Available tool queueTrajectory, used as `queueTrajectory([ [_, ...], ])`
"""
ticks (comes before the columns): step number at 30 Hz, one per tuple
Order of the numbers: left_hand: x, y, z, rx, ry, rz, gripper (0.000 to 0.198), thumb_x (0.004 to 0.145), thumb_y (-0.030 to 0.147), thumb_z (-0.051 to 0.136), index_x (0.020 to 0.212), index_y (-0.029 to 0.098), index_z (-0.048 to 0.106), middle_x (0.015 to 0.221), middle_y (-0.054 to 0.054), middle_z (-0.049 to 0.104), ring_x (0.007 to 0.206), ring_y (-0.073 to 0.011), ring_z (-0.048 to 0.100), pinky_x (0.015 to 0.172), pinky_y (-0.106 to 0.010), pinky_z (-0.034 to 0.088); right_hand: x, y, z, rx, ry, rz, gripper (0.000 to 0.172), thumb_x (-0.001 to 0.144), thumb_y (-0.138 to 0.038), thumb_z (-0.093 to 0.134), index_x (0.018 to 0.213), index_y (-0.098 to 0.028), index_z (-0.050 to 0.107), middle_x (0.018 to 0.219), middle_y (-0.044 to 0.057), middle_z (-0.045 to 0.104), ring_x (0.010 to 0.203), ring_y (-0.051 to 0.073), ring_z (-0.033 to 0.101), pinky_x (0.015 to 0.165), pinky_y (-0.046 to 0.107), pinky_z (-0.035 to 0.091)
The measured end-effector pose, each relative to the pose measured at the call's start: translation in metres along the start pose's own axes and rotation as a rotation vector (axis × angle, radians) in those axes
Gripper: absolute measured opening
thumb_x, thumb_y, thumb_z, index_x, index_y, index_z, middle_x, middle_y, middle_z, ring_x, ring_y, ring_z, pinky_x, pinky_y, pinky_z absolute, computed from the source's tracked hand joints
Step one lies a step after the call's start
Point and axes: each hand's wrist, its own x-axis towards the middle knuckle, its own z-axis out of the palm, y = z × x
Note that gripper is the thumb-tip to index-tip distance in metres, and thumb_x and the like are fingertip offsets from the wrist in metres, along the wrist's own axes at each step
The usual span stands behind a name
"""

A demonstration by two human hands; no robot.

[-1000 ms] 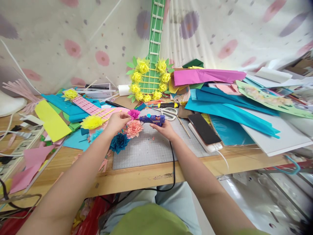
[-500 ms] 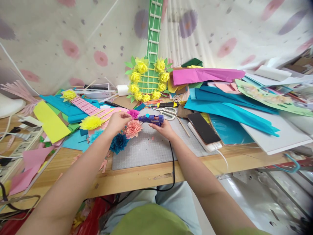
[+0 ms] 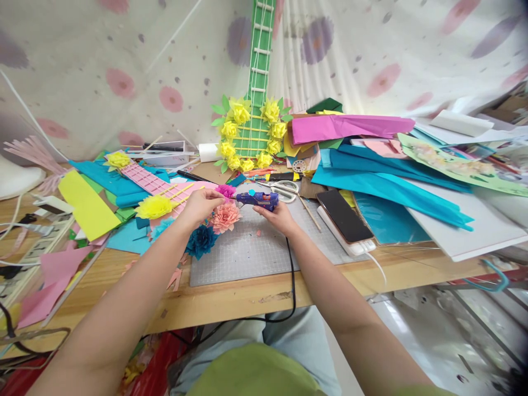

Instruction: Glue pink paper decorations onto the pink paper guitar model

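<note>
Since half a second ago the glue gun (image 3: 260,200) has shifted slightly right, its tip drawing a little away from the magenta paper flower (image 3: 225,191). The right hand (image 3: 281,216) grasps the glue gun, which lies nearly level with its long axis running left to right and its nozzle pointing left. The left hand (image 3: 201,205), fingers curled, pinches the magenta paper flower just left of the nozzle, above the cutting mat (image 3: 256,253) on the desk (image 3: 231,300).
</note>
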Motion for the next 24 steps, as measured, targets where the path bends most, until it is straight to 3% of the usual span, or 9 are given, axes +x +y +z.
queueTrajectory([
  [5,-0.008,0.012,-0.005,-0.175,-0.067,-0.117,0.023,0.054,0.028,0.073,0.072,0.017,0.063,0.060,0.003,0.055,0.049,-0.0077,0.044,0.044,-0.022,0.029,0.004,0.002,-0.004,-0.065,0.198,0.077,0.040,0.068,-0.055,0.067,0.085,-0.019,0.068,0.079,0.005,0.069,0.077,0.020,0.063,0.072,0.031,0.050],
  [10,-0.001,0.012,-0.022,-0.177,-0.018,-0.074,0.028,0.050,0.028,0.074,0.072,0.017,0.061,0.060,0.004,0.052,0.048,-0.0054,0.040,0.044,-0.020,0.024,0.010,0.009,-0.019,-0.283,0.385,0.233,0.046,0.067,-0.060,0.065,0.082,-0.016,0.068,0.080,0.010,0.070,0.080,0.024,0.064,0.071,0.033,0.048],
  [14,0.005,0.005,-0.030,-0.167,0.078,-0.065,0.030,0.050,0.026,0.072,0.073,0.018,0.054,0.058,0.006,0.050,0.049,-0.0061,0.042,0.044,-0.019,0.024,0.013,0.015,-0.027,-0.472,0.358,0.309,0.050,0.066,-0.066,0.063,0.079,-0.017,0.067,0.074,0.011,0.067,0.073,0.025,0.063,0.064,0.032,0.044],
  [17,0.005,0.002,-0.031,-0.237,0.055,-0.062,0.028,0.051,0.025,0.071,0.071,0.018,0.051,0.057,0.006,0.047,0.049,-0.0056,0.042,0.043,-0.018,0.023,0.012,0.018,-0.026,-0.545,0.313,0.311,0.054,0.066,-0.070,0.061,0.080,-0.018,0.066,0.075,0.011,0.066,0.071,0.024,0.062,0.062,0.031,0.042],
  [24,-0.003,0.001,-0.034,-0.218,0.076,-0.116,0.017,0.053,0.019,0.064,0.066,0.018,0.052,0.057,0.005,0.049,0.049,-0.0071,0.045,0.041,-0.018,0.025,0.009,0.018,-0.017,-0.603,0.295,0.302,0.055,0.072,-0.068,0.056,0.093,-0.018,0.064,0.086,0.013,0.067,0.081,0.027,0.062,0.070,0.035,0.045],
])
